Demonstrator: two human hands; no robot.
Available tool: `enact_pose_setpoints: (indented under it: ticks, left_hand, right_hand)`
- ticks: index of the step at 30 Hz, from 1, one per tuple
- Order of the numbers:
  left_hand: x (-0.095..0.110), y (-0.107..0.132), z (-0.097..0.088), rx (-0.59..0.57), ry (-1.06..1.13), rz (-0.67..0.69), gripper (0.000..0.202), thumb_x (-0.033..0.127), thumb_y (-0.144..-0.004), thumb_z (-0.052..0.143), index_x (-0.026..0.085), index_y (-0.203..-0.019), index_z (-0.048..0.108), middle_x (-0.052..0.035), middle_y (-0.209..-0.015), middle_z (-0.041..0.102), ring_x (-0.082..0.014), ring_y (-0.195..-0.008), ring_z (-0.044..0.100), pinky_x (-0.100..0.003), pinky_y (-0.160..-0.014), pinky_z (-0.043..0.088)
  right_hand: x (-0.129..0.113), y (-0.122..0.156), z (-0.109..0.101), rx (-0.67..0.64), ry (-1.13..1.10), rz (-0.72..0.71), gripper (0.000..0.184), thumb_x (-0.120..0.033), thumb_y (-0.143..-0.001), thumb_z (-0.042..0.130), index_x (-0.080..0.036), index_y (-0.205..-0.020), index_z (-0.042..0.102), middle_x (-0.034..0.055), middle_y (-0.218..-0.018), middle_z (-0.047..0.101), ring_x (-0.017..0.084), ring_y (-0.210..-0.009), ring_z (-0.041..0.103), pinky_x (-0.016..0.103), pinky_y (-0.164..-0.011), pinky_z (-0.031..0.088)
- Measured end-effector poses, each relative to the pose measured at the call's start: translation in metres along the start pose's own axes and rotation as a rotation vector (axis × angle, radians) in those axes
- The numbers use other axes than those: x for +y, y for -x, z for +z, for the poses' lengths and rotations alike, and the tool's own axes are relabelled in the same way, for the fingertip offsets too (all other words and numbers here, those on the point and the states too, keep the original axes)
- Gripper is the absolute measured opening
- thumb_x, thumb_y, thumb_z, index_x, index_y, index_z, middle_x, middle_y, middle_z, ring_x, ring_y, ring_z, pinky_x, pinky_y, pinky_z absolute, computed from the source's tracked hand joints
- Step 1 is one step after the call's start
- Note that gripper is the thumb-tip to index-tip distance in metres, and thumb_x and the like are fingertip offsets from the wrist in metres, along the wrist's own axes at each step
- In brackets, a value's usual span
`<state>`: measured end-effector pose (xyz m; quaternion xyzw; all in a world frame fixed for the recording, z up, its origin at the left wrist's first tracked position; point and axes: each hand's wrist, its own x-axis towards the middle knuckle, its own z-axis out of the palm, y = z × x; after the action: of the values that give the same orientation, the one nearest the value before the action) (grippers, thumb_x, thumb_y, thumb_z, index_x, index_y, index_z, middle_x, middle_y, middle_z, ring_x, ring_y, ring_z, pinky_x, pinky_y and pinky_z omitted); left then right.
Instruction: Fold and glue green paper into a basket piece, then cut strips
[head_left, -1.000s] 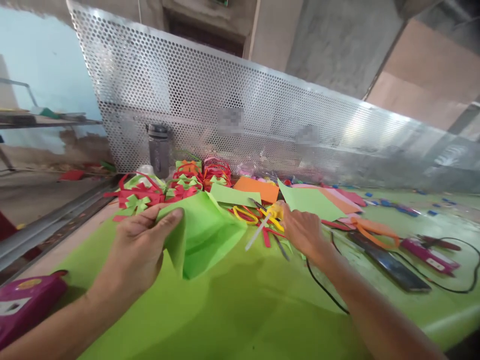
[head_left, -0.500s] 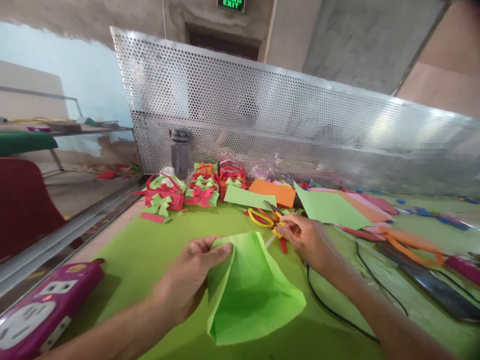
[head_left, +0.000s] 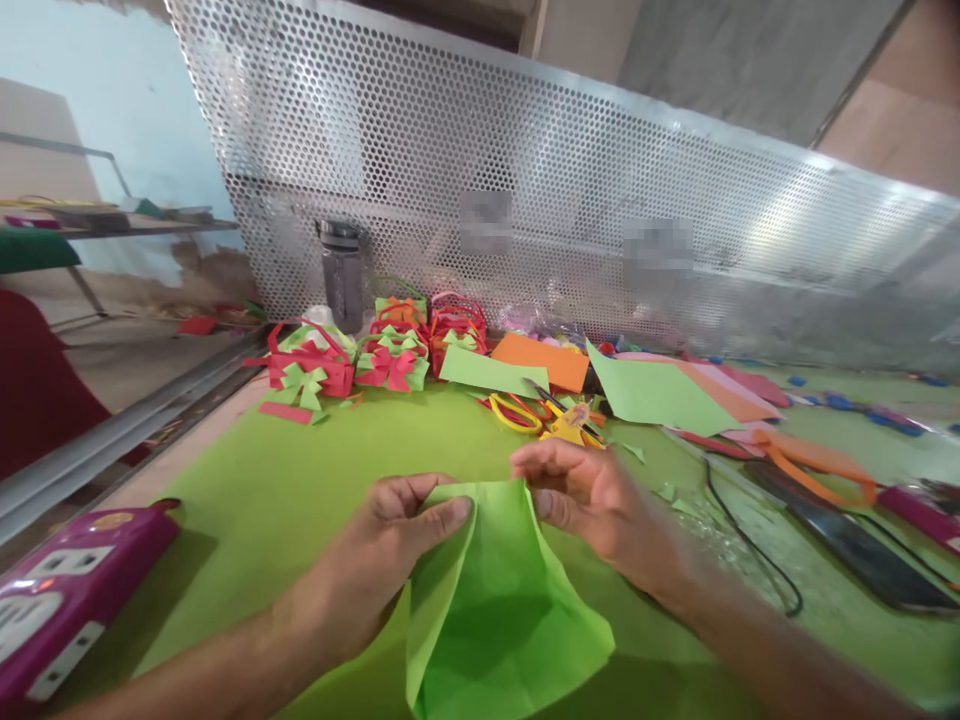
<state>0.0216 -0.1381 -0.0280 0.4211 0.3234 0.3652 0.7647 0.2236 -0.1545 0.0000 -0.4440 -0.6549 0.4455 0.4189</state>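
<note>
Right of the power strip (head_left: 86, 575), the left hand (head_left: 386, 545) pinches the green paper (head_left: 510, 600) between thumb and fingers; whether the right hand (head_left: 600, 500) grips its other corner I cannot tell. Uneven pulling could crease or tear it.

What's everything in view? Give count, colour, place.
Folded paper: one, bright green, front centre
Paper baskets: several, red and green, back left
Bottle: one, grey, back left
Flat sheets: several, green, orange and pink, back
Yellow tools: count unclear, yellow, centre
Power strip: at least one, magenta, front left
Dark slab: one, black, right
Chair: one, red, left
Perforated panel: one, silver, background
Table: one, green-topped, foreground
Left hand: one, bare, pinching folded paper
Right hand: one, bare, at paper's edge
</note>
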Motion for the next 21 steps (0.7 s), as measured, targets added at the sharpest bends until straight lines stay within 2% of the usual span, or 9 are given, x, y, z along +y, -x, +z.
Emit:
enact_pose_setpoints:
  ticks: [8, 14, 18, 21]
  left_hand:
    - [0.0002, 0.0017, 0.0015, -0.040, -0.128, 0.059, 0.014, 0.029, -0.074, 0.070, 0.016, -0.077, 0.067, -0.0027, -0.067, 0.068, -0.0143, -0.063, 0.063, -0.022, -0.059, 0.048]
    - [0.0022, 0.0041, 0.0010, -0.051, -0.281, 0.105, 0.020, 0.035, -0.077, 0.065, 0.015, -0.078, 0.067, -0.0034, -0.071, 0.067, -0.0149, -0.065, 0.061, -0.023, -0.060, 0.047]
    - [0.0051, 0.0079, 0.0044, -0.028, -0.395, 0.137, 0.026, 0.039, -0.077, 0.064, 0.014, -0.077, 0.067, -0.0031, -0.064, 0.064, -0.0154, -0.061, 0.059, -0.022, -0.056, 0.045]
    - [0.0067, 0.0097, 0.0072, -0.017, -0.424, 0.155, 0.027, 0.040, -0.076, 0.064, 0.013, -0.074, 0.067, -0.0023, -0.059, 0.061, -0.0143, -0.057, 0.056, -0.021, -0.053, 0.043]
  right_hand:
    - [0.0030, 0.0017, 0.0039, 0.069, 0.049, -0.086, 0.031, -0.035, -0.074, 0.069, -0.018, -0.098, 0.062, 0.0008, -0.079, 0.060, 0.013, -0.075, 0.057, 0.025, -0.068, 0.047]
    - [0.0013, 0.0041, 0.0042, 0.071, 0.077, -0.099, 0.026, -0.034, -0.074, 0.068, -0.017, -0.094, 0.065, 0.0009, -0.078, 0.061, 0.013, -0.074, 0.057, 0.024, -0.066, 0.045]
    - [-0.0025, 0.0036, 0.0049, 0.043, 0.127, -0.154, 0.019, -0.035, -0.077, 0.065, -0.017, -0.082, 0.067, 0.0013, -0.073, 0.062, 0.014, -0.071, 0.056, 0.027, -0.066, 0.043]
    - [-0.0048, 0.0032, 0.0068, 0.046, 0.175, -0.189, 0.020, -0.035, -0.079, 0.062, -0.017, -0.071, 0.062, 0.0004, -0.067, 0.059, 0.014, -0.066, 0.054, 0.028, -0.065, 0.042]
